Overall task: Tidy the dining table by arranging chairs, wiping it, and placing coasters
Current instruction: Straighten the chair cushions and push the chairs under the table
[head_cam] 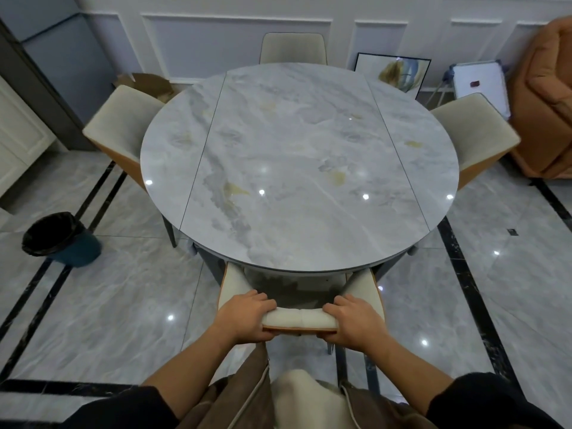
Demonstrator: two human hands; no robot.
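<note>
Grey marble floor (102, 305), white panelled wall (235, 35) along top of frame. Round marble dining table (297, 162) at centre. Near chair (298, 318) at bottom centre, tucked under table's lower edge. Left hand (249, 317) and right hand (356, 323) each grip top of its backrest, fingers curled over cushion. Other chairs at left (123, 125), top (292, 48), right (473, 131). Black-lined bin (60, 238) at left.

At six o'clock the near chair (298, 317) shows little but its backrest; its seat lies mostly hidden under the table (297, 156). The twelve o'clock chair (292, 48) is hidden below its backrest, and at three o'clock the orange sofa (548, 97) is cut off by the picture's edge.
</note>
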